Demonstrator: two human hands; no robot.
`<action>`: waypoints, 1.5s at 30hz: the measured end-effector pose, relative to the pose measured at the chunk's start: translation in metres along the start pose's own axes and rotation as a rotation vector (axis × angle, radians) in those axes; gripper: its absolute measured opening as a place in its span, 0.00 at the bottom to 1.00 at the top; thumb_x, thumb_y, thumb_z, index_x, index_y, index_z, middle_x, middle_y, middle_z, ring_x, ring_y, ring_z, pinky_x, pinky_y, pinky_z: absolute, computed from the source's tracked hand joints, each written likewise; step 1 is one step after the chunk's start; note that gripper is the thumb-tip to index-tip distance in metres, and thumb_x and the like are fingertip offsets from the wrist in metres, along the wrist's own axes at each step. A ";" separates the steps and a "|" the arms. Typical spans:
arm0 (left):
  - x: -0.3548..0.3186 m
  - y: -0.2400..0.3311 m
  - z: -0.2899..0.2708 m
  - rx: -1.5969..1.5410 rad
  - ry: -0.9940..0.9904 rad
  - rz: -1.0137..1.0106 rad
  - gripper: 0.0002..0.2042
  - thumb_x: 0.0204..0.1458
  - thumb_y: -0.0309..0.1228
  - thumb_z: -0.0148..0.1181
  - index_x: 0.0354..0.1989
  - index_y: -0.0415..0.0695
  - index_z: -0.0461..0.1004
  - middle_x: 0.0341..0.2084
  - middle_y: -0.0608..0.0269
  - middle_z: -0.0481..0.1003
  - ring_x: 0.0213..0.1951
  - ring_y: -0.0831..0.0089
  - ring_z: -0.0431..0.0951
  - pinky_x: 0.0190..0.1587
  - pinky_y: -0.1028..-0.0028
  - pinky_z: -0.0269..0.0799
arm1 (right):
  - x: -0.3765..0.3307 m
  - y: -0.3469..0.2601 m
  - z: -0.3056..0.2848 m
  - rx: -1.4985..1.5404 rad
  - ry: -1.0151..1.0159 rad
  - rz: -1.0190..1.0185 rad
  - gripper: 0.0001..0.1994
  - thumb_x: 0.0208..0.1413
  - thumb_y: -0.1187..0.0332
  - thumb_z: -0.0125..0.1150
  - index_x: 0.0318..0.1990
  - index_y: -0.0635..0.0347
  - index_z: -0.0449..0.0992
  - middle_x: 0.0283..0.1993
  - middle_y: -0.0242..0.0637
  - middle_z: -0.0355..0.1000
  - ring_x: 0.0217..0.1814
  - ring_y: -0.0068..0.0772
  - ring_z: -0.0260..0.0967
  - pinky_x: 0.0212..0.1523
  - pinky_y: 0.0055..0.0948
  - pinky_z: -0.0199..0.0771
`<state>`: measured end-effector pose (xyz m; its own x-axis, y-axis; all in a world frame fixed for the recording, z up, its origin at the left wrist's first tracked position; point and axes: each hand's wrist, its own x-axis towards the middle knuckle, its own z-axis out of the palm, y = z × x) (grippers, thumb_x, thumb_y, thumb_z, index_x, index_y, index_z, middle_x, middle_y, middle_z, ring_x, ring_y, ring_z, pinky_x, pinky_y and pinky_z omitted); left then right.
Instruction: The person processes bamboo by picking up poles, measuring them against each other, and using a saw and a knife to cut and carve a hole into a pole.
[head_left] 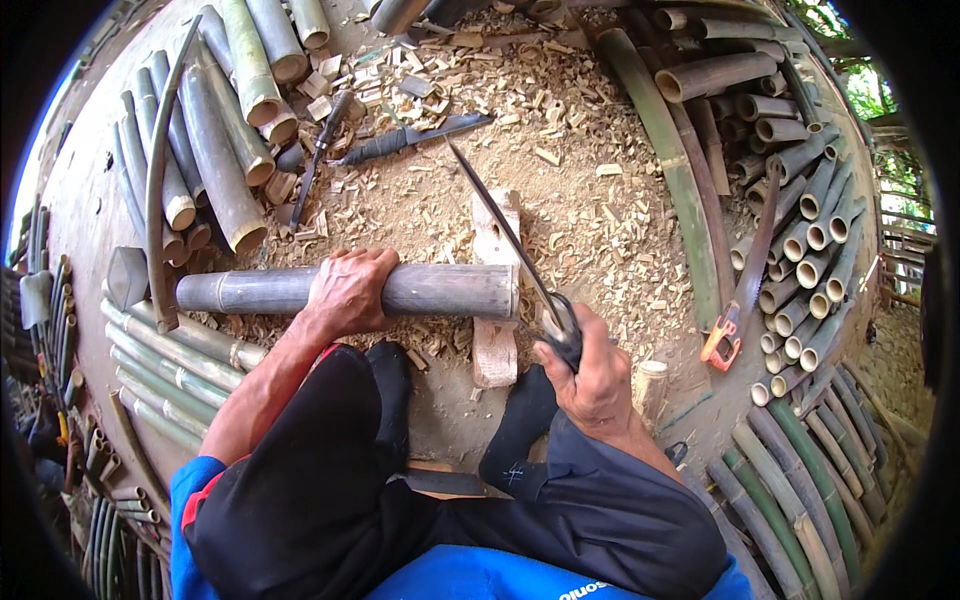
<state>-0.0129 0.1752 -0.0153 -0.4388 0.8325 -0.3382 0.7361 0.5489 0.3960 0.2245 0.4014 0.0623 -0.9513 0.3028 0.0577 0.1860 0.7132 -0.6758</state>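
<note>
A grey bamboo pole (440,290) lies crosswise in front of me, its right end resting on a pale wooden block (495,350). My left hand (347,292) grips the pole near its middle. My right hand (590,370) is shut on the dark handle of a long machete (500,225), whose blade points up and left, away from me, above the pole's cut end. My feet in black socks sit just behind the block.
Wood chips and sawdust (560,130) cover the ground ahead. Another knife (415,140) and a thin tool (318,150) lie among them. Cut bamboo sections (215,130) are stacked left, tubes (810,240) right, with an orange-handled saw (735,310) beside them.
</note>
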 end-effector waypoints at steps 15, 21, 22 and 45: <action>0.000 0.009 0.010 0.051 0.119 0.048 0.29 0.31 0.39 0.78 0.44 0.46 0.73 0.39 0.58 0.77 0.46 0.56 0.78 0.52 0.57 0.70 | -0.007 0.034 0.013 -0.012 0.143 -0.193 0.18 0.62 0.66 0.66 0.47 0.66 0.63 0.31 0.54 0.76 0.26 0.50 0.80 0.25 0.44 0.80; -0.004 -0.001 0.015 0.065 0.127 0.053 0.29 0.31 0.40 0.78 0.44 0.46 0.73 0.37 0.58 0.76 0.45 0.56 0.78 0.50 0.58 0.70 | 0.017 0.011 0.001 -0.074 -0.293 0.231 0.16 0.63 0.68 0.64 0.48 0.66 0.63 0.34 0.55 0.77 0.27 0.52 0.80 0.26 0.46 0.80; -0.004 0.000 0.012 0.062 0.125 0.046 0.29 0.32 0.40 0.78 0.44 0.46 0.73 0.37 0.58 0.76 0.45 0.56 0.78 0.50 0.57 0.70 | 0.017 -0.004 -0.007 -0.066 -0.180 0.124 0.15 0.62 0.70 0.64 0.49 0.67 0.64 0.32 0.54 0.76 0.27 0.52 0.80 0.26 0.45 0.81; -0.015 0.008 0.019 0.095 0.200 0.003 0.27 0.34 0.35 0.75 0.45 0.45 0.71 0.39 0.57 0.76 0.48 0.57 0.77 0.53 0.59 0.69 | 0.026 0.003 -0.002 -0.148 -0.367 0.304 0.19 0.61 0.68 0.65 0.51 0.67 0.64 0.32 0.55 0.77 0.30 0.50 0.81 0.28 0.40 0.81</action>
<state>0.0099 0.1655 -0.0234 -0.5228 0.8378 -0.1574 0.7787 0.5445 0.3118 0.2005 0.4123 0.0630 -0.8673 0.2879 -0.4060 0.4762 0.7174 -0.5085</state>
